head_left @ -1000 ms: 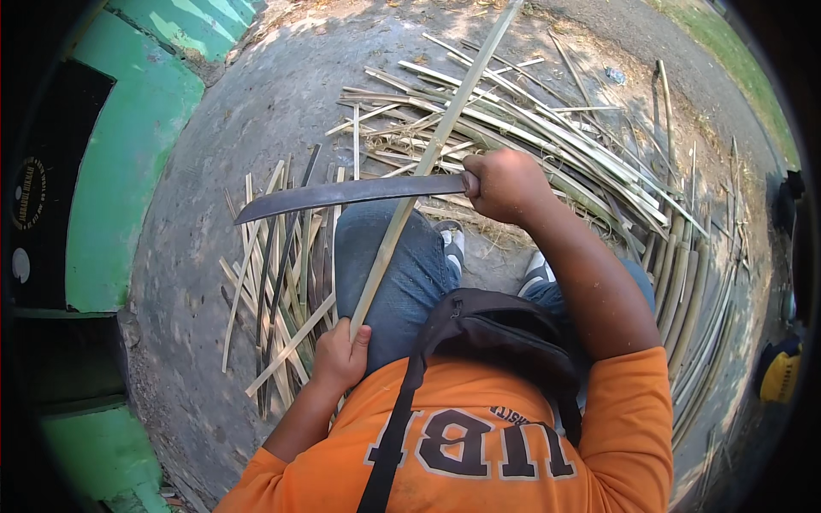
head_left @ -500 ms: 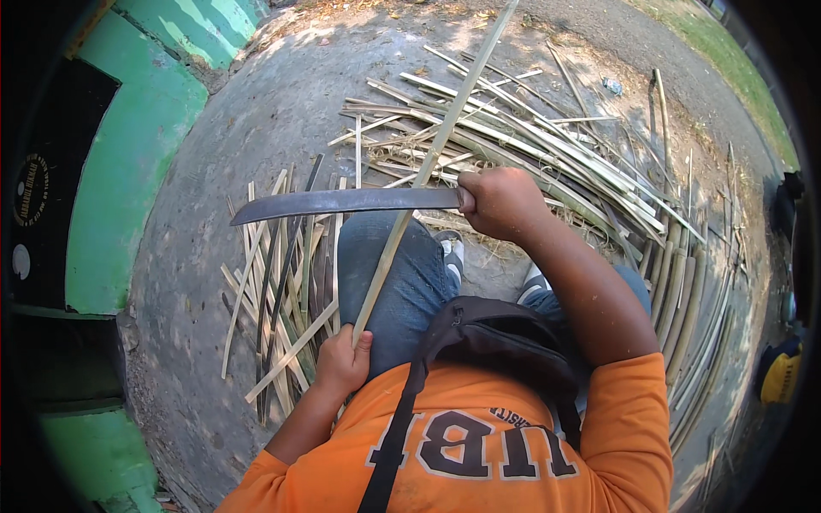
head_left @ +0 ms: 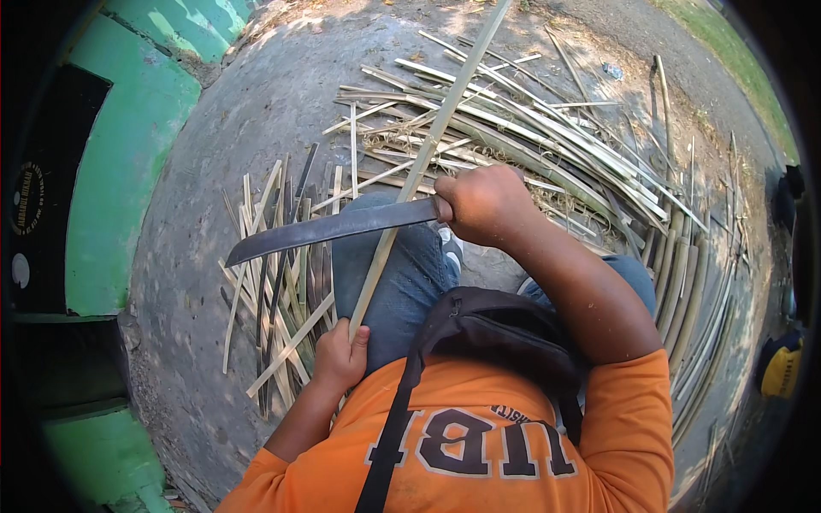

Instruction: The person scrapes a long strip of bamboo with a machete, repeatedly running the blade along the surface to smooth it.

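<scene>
A long pale bamboo strip [head_left: 425, 162] runs from my lap up and away past the top of the picture. My left hand [head_left: 339, 357] grips its near end by my left knee. My right hand [head_left: 484, 205] is closed around the handle of a long dark machete [head_left: 333, 228]. The blade points left and lies across the strip, over my left thigh in blue jeans. I wear an orange shirt with a dark bag strap across it.
Several short cut bamboo slats [head_left: 282, 282] lie on the concrete ground to my left. A big heap of long bamboo strips [head_left: 547, 145] spreads ahead and curves down the right side. A green wall [head_left: 120, 171] stands at the left. A yellow object [head_left: 780, 368] sits at far right.
The machete and my right hand have slid down the strip toward my body. My left hand still holds the strip's near end.
</scene>
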The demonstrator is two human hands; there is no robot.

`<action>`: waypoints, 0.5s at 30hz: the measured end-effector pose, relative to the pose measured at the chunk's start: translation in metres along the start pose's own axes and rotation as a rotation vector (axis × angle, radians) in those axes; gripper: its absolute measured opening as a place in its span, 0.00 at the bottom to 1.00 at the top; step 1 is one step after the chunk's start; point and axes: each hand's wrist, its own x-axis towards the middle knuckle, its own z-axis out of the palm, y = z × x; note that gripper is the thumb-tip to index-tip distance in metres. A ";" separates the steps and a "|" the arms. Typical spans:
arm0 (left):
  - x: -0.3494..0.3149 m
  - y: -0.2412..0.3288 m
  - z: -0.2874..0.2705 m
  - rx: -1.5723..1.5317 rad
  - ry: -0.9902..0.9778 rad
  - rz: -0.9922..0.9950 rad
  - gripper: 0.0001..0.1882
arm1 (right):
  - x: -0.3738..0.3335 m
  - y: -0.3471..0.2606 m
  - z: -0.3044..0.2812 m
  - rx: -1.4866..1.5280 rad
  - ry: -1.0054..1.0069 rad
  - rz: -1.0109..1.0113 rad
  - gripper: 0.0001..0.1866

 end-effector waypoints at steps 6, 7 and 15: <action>0.003 0.004 0.000 -0.014 -0.003 0.001 0.25 | -0.002 0.048 -0.002 0.045 0.124 0.086 0.05; 0.001 0.001 0.002 -0.010 0.007 0.013 0.25 | -0.002 0.044 -0.004 0.046 0.126 0.083 0.05; -0.002 -0.002 0.000 -0.021 -0.001 0.003 0.25 | -0.001 0.007 -0.003 -0.024 0.037 -0.035 0.09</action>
